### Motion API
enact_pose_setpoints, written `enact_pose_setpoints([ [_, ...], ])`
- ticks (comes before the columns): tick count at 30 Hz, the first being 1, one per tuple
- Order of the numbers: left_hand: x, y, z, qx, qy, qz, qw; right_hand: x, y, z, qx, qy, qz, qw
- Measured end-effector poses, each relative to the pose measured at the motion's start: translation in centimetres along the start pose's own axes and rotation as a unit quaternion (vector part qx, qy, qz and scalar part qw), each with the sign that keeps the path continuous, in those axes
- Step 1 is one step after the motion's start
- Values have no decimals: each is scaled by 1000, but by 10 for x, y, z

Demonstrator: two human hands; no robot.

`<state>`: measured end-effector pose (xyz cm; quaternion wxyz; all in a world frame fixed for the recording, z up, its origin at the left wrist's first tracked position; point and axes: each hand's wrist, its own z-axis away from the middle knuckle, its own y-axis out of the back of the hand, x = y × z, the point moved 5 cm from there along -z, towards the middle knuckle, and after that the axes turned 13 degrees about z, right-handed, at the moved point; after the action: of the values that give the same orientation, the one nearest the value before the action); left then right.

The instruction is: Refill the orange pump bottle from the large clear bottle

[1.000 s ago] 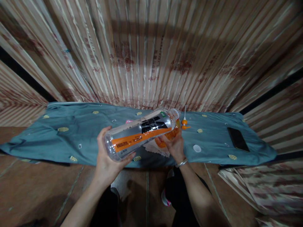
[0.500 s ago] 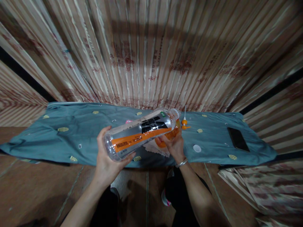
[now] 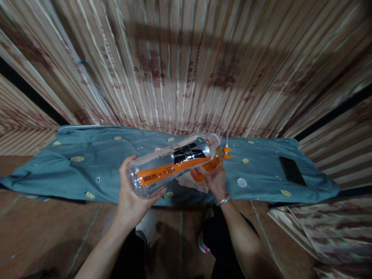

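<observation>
A large clear bottle (image 3: 174,162) with an orange, black and silver label lies tilted in the air, its open neck toward the right and a little higher than its base. My left hand (image 3: 135,193) is wrapped round the base. Behind and below the neck is an orange see-through bottle (image 3: 213,162), gripped by my right hand (image 3: 215,180), which has a bracelet at the wrist. The clear bottle's neck overlaps the top of the orange one, so its mouth is hidden. An orange pump head (image 3: 226,151) with a pale tube lies just right of it.
On the teal cloth (image 3: 104,170) are a crumpled white tissue (image 3: 192,184), a round white cap (image 3: 241,182), a black phone (image 3: 292,171) at the right and a small pink item (image 3: 158,149). Striped curtains (image 3: 186,69) hang behind and at the sides.
</observation>
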<state>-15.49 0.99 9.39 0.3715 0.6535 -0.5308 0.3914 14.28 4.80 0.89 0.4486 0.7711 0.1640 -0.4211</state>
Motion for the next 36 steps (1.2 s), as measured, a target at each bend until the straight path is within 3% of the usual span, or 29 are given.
enact_pose_setpoints([
  [8, 1, 1, 0, 0, 10, 6, 1000, 2, 0, 0, -1, 7, 10, 1000],
  [15, 8, -5, -1, 48, 18, 31, 998, 3, 0, 0, -6, 1, 12, 1000],
  [23, 8, -5, -1, 25, 22, 13, 999, 0, 0, 1, 0, 2, 3, 1000],
  [29, 8, -3, -1, 38, 11, 24, 999, 0, 1, 0, 1, 9, 9, 1000],
  [36, 5, -2, 0, 7, 18, 6, 1000, -1, 1, 0, -2, 3, 12, 1000],
])
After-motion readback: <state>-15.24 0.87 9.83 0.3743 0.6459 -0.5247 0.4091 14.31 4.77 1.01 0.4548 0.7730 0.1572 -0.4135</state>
